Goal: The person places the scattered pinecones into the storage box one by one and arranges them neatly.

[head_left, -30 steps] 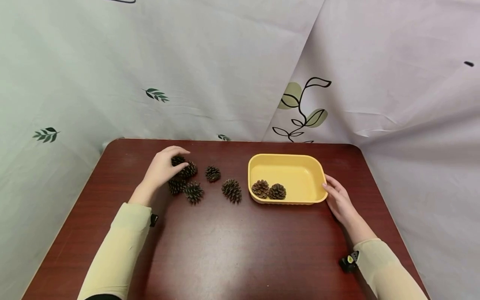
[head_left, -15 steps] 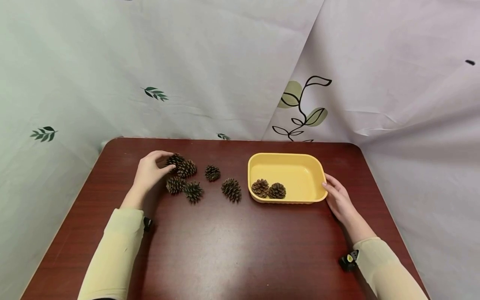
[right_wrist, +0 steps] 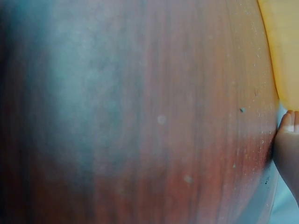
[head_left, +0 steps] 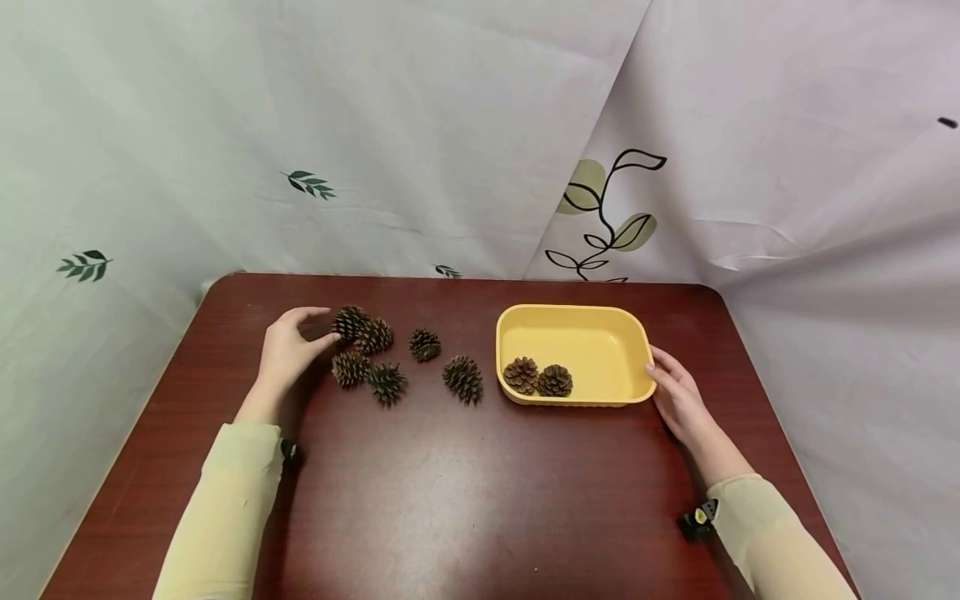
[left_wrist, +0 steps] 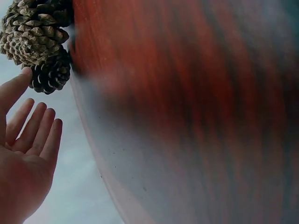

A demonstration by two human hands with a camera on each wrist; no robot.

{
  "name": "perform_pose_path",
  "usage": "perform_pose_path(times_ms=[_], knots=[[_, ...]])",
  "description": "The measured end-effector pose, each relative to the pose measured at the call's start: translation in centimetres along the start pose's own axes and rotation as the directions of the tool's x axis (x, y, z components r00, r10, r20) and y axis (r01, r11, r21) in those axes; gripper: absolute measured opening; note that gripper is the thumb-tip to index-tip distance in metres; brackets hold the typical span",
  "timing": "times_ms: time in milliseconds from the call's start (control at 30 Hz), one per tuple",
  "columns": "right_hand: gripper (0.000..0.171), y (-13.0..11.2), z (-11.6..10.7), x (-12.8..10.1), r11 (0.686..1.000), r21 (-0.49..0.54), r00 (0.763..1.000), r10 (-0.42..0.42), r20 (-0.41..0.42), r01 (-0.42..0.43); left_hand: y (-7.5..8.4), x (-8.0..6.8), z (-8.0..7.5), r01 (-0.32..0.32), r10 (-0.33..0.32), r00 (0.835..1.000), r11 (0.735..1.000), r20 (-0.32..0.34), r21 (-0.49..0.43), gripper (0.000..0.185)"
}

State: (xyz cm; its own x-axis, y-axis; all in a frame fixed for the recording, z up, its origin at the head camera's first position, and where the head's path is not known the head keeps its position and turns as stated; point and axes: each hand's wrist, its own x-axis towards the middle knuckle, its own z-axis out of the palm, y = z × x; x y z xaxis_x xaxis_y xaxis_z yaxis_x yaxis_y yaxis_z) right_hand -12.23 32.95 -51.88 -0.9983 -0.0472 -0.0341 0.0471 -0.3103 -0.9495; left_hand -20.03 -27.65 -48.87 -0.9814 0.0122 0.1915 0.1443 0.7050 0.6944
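My left hand [head_left: 287, 348] is beside the cluster of pine cones at the left of the table, fingers fairly straight and thumb spread apart. Its thumb tip is right at the dark pine cone [head_left: 349, 323] at the back left of the cluster. In the left wrist view the palm and straight fingers [left_wrist: 42, 133] show below the pine cones [left_wrist: 32, 42], nothing gripped. My right hand [head_left: 678, 400] holds the right end of a yellow plastic tub [head_left: 573, 314], thumb at the rim and fingers along the outside wall. Two brown pine cones [head_left: 555, 381] lie inside the tub's near left corner.
More pine cones lie close by: one [head_left: 351, 369] and another [head_left: 387, 383] in front of the cluster, one [head_left: 374, 337] behind them. Two others, a small one [head_left: 425, 344] and a longer one [head_left: 463, 379], sit toward the tub. Pale cloth [head_left: 420, 150] hangs behind the dark red table [head_left: 450, 500].
My left hand has drawn back to the left and slightly nearer, from over the cluster to beside it, uncovering the cones. My right hand and the tub have stayed in place.
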Motion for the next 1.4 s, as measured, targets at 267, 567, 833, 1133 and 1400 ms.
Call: perform_pose_path(times_ms=[267, 567, 833, 1133, 1400], knots=[[0.037, 0.0, 0.0, -0.1, 1.0, -0.008, 1.0, 0.003, -0.004, -0.003, -0.4, 0.4, 0.5, 0.023, -0.024, 0.998, 0.999, 0.059, 0.026, 0.049], [0.038, 0.0, -0.1, 0.0, 1.0, -0.003, 1.0, -0.001, -0.001, 0.001, -0.9, 0.7, 0.8, 0.022, -0.026, 0.994, 0.999, 0.109, 0.041, 0.053], [0.038, 0.1, -0.1, 0.0, 1.0, 0.003, 1.0, -0.008, 0.004, 0.008, -1.2, 0.6, 0.7, 0.053, -0.052, 0.994, 0.999, 0.099, -0.004, 0.051], [0.036, 0.0, 0.0, -0.1, 1.0, -0.006, 1.0, 0.01, 0.0, -0.01, -1.1, 0.3, 0.5, 0.066, -0.064, 0.996, 0.997, 0.056, -0.033, 0.047], [0.036, -0.1, 0.0, -0.2, 1.0, 0.002, 1.0, 0.002, 0.002, -0.002, -0.7, 0.4, 0.4, 0.032, -0.032, 0.999, 0.999, -0.004, -0.042, 0.043]])
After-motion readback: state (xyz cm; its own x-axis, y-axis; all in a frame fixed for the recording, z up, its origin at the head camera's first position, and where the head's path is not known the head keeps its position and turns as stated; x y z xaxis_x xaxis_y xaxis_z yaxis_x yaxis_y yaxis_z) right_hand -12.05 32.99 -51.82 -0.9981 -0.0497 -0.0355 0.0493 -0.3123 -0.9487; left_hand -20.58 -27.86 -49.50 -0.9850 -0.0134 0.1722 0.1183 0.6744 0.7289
